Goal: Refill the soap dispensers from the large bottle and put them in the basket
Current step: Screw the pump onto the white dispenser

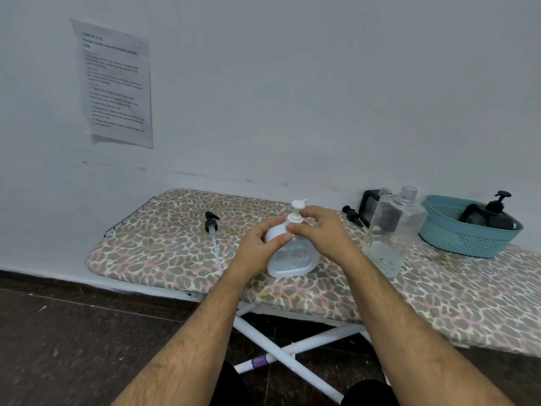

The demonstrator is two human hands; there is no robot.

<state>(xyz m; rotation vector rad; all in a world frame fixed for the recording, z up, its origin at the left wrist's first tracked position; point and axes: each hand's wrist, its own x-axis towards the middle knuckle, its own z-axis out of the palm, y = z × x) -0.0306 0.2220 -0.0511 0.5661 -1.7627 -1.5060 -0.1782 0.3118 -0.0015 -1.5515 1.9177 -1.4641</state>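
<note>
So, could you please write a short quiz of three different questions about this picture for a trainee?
1. True or false: the blue basket already holds a black dispenser.
2. Which hand steadies the body of the white dispenser? A) left B) right
3. Fill in: the large clear bottle stands with no ____ on its neck.

Key:
1. True.
2. A: the left hand holds the body, and the right hand has its grip on the pump collar.
3. Cap; a loose black pump lies on the ironing board.
</note>
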